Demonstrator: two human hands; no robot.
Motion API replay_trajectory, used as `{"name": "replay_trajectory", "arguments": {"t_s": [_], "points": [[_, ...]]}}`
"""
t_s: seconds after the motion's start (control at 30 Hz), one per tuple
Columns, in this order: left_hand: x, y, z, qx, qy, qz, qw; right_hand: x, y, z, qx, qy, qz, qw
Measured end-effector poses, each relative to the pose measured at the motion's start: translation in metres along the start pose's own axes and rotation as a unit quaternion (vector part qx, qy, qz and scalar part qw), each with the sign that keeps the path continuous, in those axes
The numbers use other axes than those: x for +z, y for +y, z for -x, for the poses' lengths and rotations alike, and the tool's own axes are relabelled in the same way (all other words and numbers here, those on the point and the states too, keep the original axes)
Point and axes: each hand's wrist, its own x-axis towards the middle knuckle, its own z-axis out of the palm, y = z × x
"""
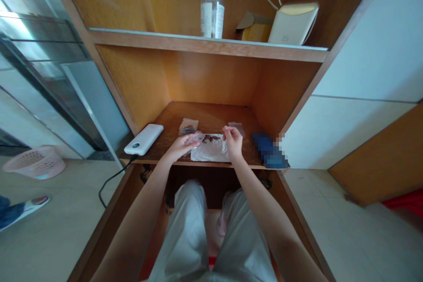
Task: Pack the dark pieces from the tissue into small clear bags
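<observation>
My left hand [183, 146] is closed around a small clear plastic bag [198, 136], at the left side of a white sheet or bag [209, 153] lying on the wooden desk surface. My right hand [234, 142] is over the sheet's right side, thumb and fingertips pinched together; anything between them is too small to make out. Several small dark brown pieces [211, 139] lie on the white sheet between the hands. Beyond my left hand is a small zip bag [189, 126] with thin dark pieces in it. Another clear zip bag [235, 128] lies behind my right hand.
A white power bank [144, 139] with a black cable [114, 177] sits at the left edge. At the right lies a blurred dark blue object [270, 150]. The shelf [148, 39] above holds a clear bottle [212, 11] and a cream-coloured case [292, 24]. Someone's foot [39, 201] shows at far left.
</observation>
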Motion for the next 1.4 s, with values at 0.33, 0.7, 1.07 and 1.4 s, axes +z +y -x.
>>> {"name": "replay_trajectory", "arguments": {"t_s": [0.33, 0.7, 1.07, 1.4], "points": [[-0.003, -0.008, -0.001, 0.018, -0.019, -0.008, 1.0, -0.02, 0.015, -0.036, -0.114, -0.252, 0.4, 0.874], [-0.002, -0.001, 0.0, 0.012, -0.024, 0.027, 0.999, -0.017, 0.016, -0.037, -0.096, -0.31, 0.453, 0.83], [-0.002, -0.004, 0.0, 0.008, -0.009, 0.011, 1.0, 0.007, 0.002, -0.03, -0.132, -0.254, 0.204, 0.936], [-0.001, -0.009, -0.003, 0.021, 0.003, 0.024, 0.999, 0.038, -0.011, -0.008, -0.104, -0.324, 0.093, 0.936]]}}
